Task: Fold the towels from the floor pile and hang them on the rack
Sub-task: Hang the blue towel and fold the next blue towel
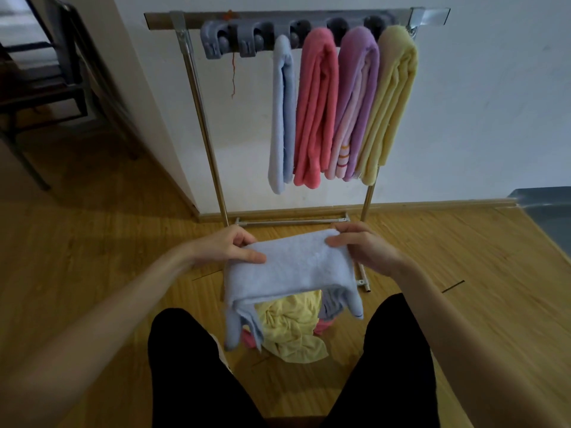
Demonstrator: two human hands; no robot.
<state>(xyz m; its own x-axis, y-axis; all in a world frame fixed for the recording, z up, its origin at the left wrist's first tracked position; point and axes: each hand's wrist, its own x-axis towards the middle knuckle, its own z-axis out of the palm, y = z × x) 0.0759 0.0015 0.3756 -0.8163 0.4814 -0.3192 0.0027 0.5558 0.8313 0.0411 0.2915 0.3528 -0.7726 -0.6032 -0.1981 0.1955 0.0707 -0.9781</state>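
A metal rack (197, 97) stood against the white wall, its grey clip bar (241, 35) carrying four folded towels side by side: a pale blue towel (281, 118), a coral towel (315, 112), a purple towel (355, 97) and a yellow towel (389, 103), each touching its neighbour. Dark chair legs (46, 88) showed at the far left (blurred). On the wooden floor (92, 242), between the person's black-clad knees (191, 366), lay the floor pile (293, 332), mostly yellow cloth with some pink at its edges.

Above that pile and in front of the rack's base, a light blue towel (290, 267) hung folded over, its loose ends drooping toward the pile. The left hand (231, 245) pinched its upper left edge, thumb on top; the right hand (361, 245) pinched the upper right edge in the same grip.
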